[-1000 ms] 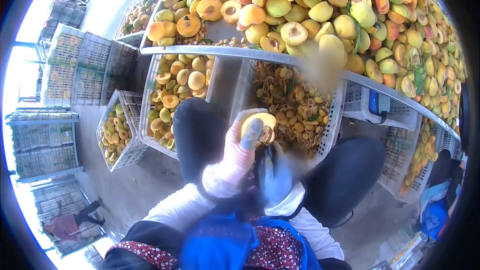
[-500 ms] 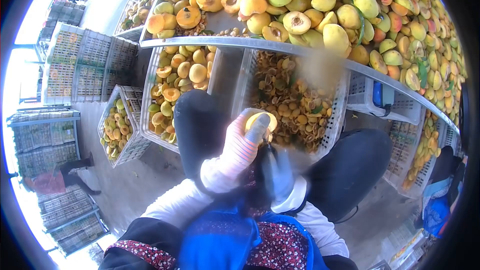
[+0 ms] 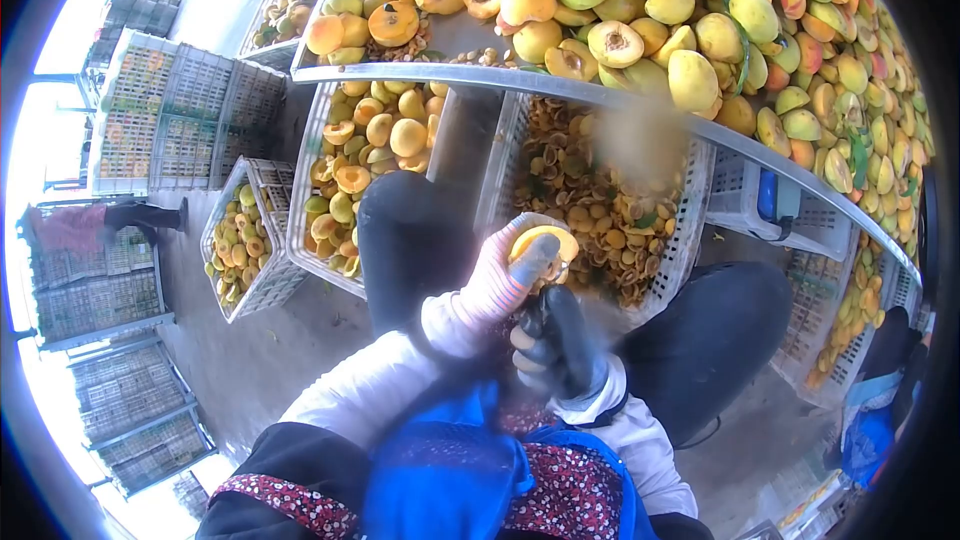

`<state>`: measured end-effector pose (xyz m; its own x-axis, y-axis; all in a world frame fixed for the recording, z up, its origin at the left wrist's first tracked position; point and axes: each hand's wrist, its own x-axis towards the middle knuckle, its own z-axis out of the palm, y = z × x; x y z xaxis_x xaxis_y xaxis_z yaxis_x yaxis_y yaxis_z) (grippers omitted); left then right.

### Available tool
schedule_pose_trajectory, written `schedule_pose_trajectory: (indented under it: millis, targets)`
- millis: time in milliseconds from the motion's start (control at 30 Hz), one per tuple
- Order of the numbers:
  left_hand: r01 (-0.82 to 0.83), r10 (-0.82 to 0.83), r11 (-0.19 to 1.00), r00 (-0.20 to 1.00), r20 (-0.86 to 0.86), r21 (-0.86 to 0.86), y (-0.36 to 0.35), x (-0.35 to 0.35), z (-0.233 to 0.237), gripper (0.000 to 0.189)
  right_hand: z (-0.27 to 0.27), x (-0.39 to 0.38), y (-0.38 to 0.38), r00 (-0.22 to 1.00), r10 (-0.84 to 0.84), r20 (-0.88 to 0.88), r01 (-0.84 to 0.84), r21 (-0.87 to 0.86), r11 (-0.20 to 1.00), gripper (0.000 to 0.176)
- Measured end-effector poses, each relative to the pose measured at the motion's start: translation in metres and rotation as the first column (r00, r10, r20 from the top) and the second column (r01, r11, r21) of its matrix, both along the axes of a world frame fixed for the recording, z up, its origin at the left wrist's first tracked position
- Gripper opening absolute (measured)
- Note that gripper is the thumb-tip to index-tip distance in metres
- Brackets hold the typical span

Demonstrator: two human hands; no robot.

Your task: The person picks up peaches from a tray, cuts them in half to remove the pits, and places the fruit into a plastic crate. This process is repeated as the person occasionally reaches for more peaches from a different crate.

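Observation:
My left hand (image 3: 497,278), in a pale striped glove with a grey thumb, is closed around a cut yellow peach (image 3: 562,240). Its cut side is turned toward my right hand. My right hand (image 3: 568,348), in a dark grey glove, is closed in a fist just below the peach. It grips a small dark-handled tool (image 3: 536,314), whose tip meets the fruit's lower edge; most of the tool is hidden by the fingers. Both hands are between my knees, above the near side of a white crate (image 3: 692,230) holding pits and fruit scraps.
A metal-edged table (image 3: 470,74) heaped with halved peaches stretches across the front. Left of my knee stands a crate (image 3: 300,190) of peach halves, with another crate (image 3: 285,285) beyond it. Stacked crates (image 3: 185,110) and a walking person (image 3: 90,228) are farther left. Another person sits at the far right.
My right hand has turned from a blurred, lowered pose into a clear fist against the peach. Both hands sit slightly farther right in view. The walking person at left has moved up in the picture.

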<state>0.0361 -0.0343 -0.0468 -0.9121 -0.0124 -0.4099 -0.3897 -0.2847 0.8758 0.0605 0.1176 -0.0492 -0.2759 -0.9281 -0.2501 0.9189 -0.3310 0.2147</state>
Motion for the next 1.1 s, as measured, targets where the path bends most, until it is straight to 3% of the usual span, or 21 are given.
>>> schedule_pose_trajectory:
  millis: [133, 233, 333, 400, 467, 533, 567, 600, 633, 667, 733, 767, 800, 867, 900, 933, 1000, 1033, 1067, 1100]
  targets:
    - [0.04, -0.031, 0.997, 0.989, -0.144, 0.062, 0.003, -0.007, 0.008, 0.038, 0.013, -0.006, -0.005, 0.955, 0.075, 0.289, 0.056, -0.421, 0.905, 0.045]
    - [0.094, -0.075, 0.986, 0.988, -0.133, 0.139, 0.005, -0.01, 0.002, 0.039, 0.014, -0.006, -0.009, 0.952, 0.0, 0.306, 0.16, -0.498, 0.852, 0.043]
    - [-0.123, 0.105, 0.901, 0.992, 0.064, 0.415, 0.021, -0.008, 0.008, 0.042, 0.004, -0.009, -0.011, 0.978, -0.067, 0.196, 0.163, -0.53, 0.832, 0.043]
    - [-0.281, 0.211, 0.839, 0.957, 0.198, 0.465, 0.022, -0.007, 0.005, 0.045, 0.003, -0.012, -0.01, 0.99, -0.126, 0.063, 0.14, -0.523, 0.841, 0.044]
    - [-0.442, 0.347, 0.708, 0.897, 0.273, 0.551, 0.022, -0.008, 0.008, 0.048, 0.001, -0.017, -0.001, 0.975, -0.182, 0.129, 0.222, -0.466, 0.856, 0.044]
    - [-0.368, 0.299, 0.865, 0.924, 0.237, 0.341, 0.003, 0.0, 0.011, 0.046, 0.001, -0.017, -0.001, 0.945, -0.294, 0.144, 0.302, -0.03, 0.953, 0.041]
    - [-0.347, 0.303, 0.898, 0.934, 0.191, 0.27, -0.001, 0.003, 0.013, 0.045, -0.008, -0.016, -0.006, 0.955, -0.296, -0.038, 0.296, 0.234, 0.926, 0.038]
    - [-0.326, 0.303, 0.925, 0.943, 0.141, 0.196, -0.005, 0.004, 0.016, 0.045, -0.016, -0.016, -0.012, 0.946, -0.24, -0.216, 0.317, 0.476, 0.82, 0.035]
    - [-0.324, 0.302, 0.931, 0.943, 0.143, 0.17, -0.008, 0.007, 0.019, 0.04, -0.02, -0.014, -0.015, 0.771, 0.041, -0.636, 0.477, 0.619, 0.624, 0.028]
    - [-0.303, 0.288, 0.943, 0.95, 0.12, 0.14, -0.008, 0.01, 0.02, 0.036, -0.015, -0.017, -0.021, 0.523, 0.464, -0.715, 0.668, 0.682, 0.299, 0.023]
    - [-0.262, 0.257, 0.962, 0.964, 0.071, 0.079, -0.007, 0.014, 0.021, 0.027, -0.012, -0.023, -0.034, 0.627, 0.246, -0.739, 0.65, 0.671, 0.356, 0.021]
    - [-0.231, 0.233, 0.972, 0.971, 0.055, -0.035, -0.005, 0.016, 0.025, 0.023, -0.007, -0.025, -0.035, 0.604, 0.384, -0.698, 0.648, 0.711, 0.273, 0.023]
    - [-0.173, 0.189, 0.978, 0.972, 0.139, -0.118, -0.006, 0.017, 0.031, 0.028, -0.005, -0.025, -0.035, 0.486, 0.503, -0.715, 0.722, 0.653, 0.23, 0.025]
    - [-0.03, 0.092, 0.859, 0.991, 0.096, -0.511, -0.005, 0.017, 0.041, 0.028, -0.003, -0.023, -0.034, 0.229, 0.71, -0.666, 0.852, 0.49, 0.185, 0.03]
    - [-0.079, 0.055, 0.713, 0.997, -0.056, -0.697, -0.004, 0.019, 0.037, 0.029, -0.002, -0.023, -0.037, 0.324, 0.688, -0.65, 0.809, 0.567, 0.155, 0.033]
    - [-0.108, 0.068, 0.7, 0.994, -0.084, -0.706, -0.004, 0.019, 0.033, 0.029, -0.007, -0.023, -0.039, 0.339, 0.686, -0.644, 0.804, 0.577, 0.144, 0.032]
    - [-0.055, 0.121, 0.903, 0.984, 0.129, -0.427, -0.013, 0.016, 0.043, 0.029, -0.016, -0.022, -0.039, 0.235, 0.645, -0.727, 0.869, 0.455, 0.196, 0.028]
    - [-0.214, 0.238, 0.956, 0.965, 0.105, -0.203, -0.019, 0.019, 0.035, 0.029, -0.022, -0.021, -0.037, 0.338, 0.544, -0.768, 0.843, 0.504, 0.188, 0.026]
    - [-0.358, 0.352, 0.933, 0.929, 0.11, 0.035, -0.025, 0.023, 0.027, 0.029, -0.027, -0.02, -0.035, 0.439, 0.434, -0.787, 0.811, 0.555, 0.186, 0.023]
    - [-0.46, 0.45, 0.886, 0.884, 0.127, 0.061, -0.043, 0.016, 0.045, 0.031, -0.025, -0.022, -0.038, 0.535, 0.317, -0.783, 0.773, 0.605, 0.19, 0.021]
